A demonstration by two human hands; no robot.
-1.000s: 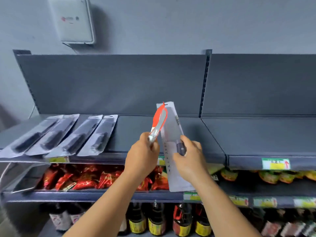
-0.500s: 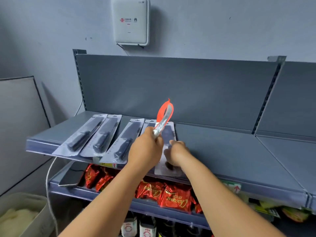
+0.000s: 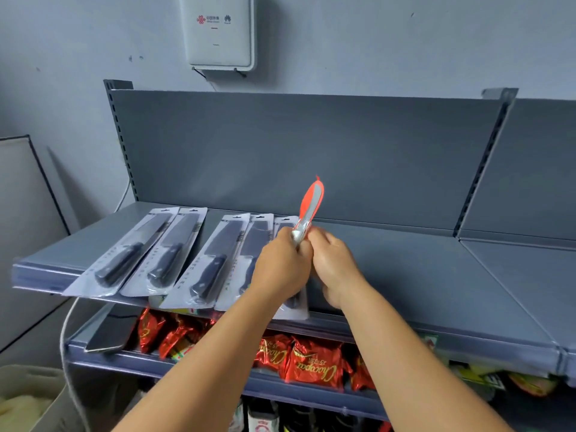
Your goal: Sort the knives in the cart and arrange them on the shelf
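At frame centre, the left hand [image 3: 282,266] grips an upright orange-and-silver knife [image 3: 308,210], the right hand [image 3: 335,269] seemingly pinching its handle above the grey metal shelf [image 3: 420,275].

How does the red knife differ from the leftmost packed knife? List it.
The red knife stands nearly upright, gripped by the left hand with the right hand at its base; the leftmost packed knife lies flat on the shelf. The red knife shows red and silver; the packed one is black in a clear pack.

Grey top shelf [image 3: 405,275], five packaged knives [image 3: 215,260] side by side at its left
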